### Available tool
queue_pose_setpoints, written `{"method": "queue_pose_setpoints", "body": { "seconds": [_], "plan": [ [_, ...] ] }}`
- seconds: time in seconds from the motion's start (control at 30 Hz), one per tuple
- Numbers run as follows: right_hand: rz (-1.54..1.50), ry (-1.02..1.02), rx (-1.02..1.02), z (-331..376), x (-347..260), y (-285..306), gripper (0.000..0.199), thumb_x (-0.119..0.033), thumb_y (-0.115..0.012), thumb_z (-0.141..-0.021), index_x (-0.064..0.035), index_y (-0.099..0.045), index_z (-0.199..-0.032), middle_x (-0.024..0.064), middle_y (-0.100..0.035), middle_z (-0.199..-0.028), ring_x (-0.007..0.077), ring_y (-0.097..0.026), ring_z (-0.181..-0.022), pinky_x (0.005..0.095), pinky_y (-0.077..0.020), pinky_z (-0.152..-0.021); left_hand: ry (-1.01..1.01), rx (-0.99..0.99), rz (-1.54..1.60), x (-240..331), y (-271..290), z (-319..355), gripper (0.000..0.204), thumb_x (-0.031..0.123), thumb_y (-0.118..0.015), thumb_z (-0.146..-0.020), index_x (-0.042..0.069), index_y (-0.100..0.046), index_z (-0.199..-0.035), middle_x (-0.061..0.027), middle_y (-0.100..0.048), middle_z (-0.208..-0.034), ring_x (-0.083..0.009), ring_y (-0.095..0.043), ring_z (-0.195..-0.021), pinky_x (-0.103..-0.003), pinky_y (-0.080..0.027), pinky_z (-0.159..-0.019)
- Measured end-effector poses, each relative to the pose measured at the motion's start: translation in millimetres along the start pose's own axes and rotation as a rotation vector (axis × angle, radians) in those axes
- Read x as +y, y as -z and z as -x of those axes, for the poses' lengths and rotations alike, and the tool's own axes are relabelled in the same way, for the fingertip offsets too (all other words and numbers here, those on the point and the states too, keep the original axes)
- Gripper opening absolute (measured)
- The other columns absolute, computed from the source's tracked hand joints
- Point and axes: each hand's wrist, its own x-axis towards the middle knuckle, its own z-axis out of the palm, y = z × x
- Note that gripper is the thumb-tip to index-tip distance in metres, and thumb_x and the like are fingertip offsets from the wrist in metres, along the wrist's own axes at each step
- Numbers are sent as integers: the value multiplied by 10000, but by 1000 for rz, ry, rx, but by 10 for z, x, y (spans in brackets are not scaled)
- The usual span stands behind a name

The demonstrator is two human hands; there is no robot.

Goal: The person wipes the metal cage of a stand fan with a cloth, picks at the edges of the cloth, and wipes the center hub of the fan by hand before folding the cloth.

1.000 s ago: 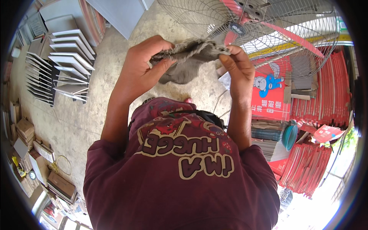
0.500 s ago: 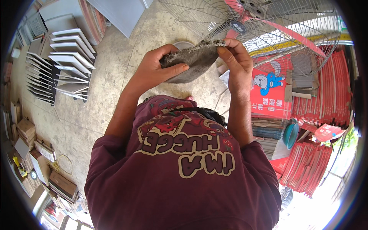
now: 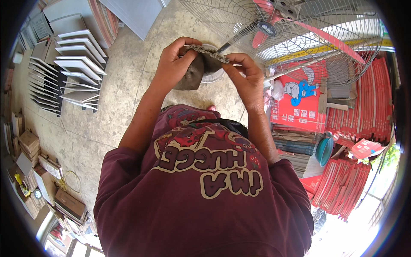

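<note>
A grey-brown cloth (image 3: 191, 76) with a frayed edge hangs in front of me, sagging into a fold. My left hand (image 3: 174, 63) is closed on one end of its upper edge, thumb on the near side. The other end of that edge is pinched between the thumb and fingers of my right hand (image 3: 247, 79). Below the cloth, on the floor, stands a round pale bucket (image 3: 212, 78), partly hidden by the cloth; what is in it I cannot make out.
A large wire-caged fan (image 3: 308, 34) with red blades stands at the far right. Red cartons (image 3: 299, 100) and stacked red boxes (image 3: 359, 103) line the right side. White panels in a rack (image 3: 81, 64) stand at the left, with boxes (image 3: 70, 205) lower left.
My right hand has moved left and slightly down, closer to my left hand. The cloth, stretched wider before, now droops in a fold, and more of the bucket shows.
</note>
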Motion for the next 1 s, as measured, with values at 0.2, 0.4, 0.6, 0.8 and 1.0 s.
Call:
{"method": "queue_pose_setpoints", "body": {
  "seconds": [0.2,0.4,0.6,0.8,1.0],
  "plan": [
    [67,0,-59,86,-18,-128,171,18,-656,-776,-54,-648,-932,18,-610,-845,71,-555,-660,191,-445,-603,56,53,89,-8,-24,2,309,-23,-423,-834,18,-585,-1094,-52,-632,-934,-109,-596,-839,-249,-480,-765],
    [140,184,-44,80,40,-190,196,52,-640,-771,-34,-628,-947,58,-611,-851,120,-637,-724,241,-514,-635,120,117,104,-68,-54,19,293,-6,-426,-855,23,-585,-1100,-48,-633,-904,-101,-604,-772,-235,-497,-652],
    [118,105,-27,26,38,-126,180,52,-638,-778,-19,-614,-941,75,-618,-886,152,-663,-728,250,-532,-645,145,121,76,-53,-40,36,268,19,-452,-880,27,-576,-1117,-58,-639,-856,-112,-612,-650,-230,-491,-496],
    [175,190,-34,52,57,-180,193,60,-631,-774,-19,-612,-948,83,-610,-893,165,-660,-773,260,-539,-668,129,138,152,-54,-83,21,255,30,-444,-907,14,-545,-1141,-87,-636,-923,-148,-635,-741,-270,-553,-559],
    [179,203,-31,52,121,-172,208,63,-634,-767,-18,-609,-958,87,-605,-908,171,-654,-804,264,-541,-710,112,147,217,11,-94,26,252,35,-455,-906,-1,-539,-1141,-103,-628,-970,-169,-640,-790,-289,-569,-593]
  ]
}}
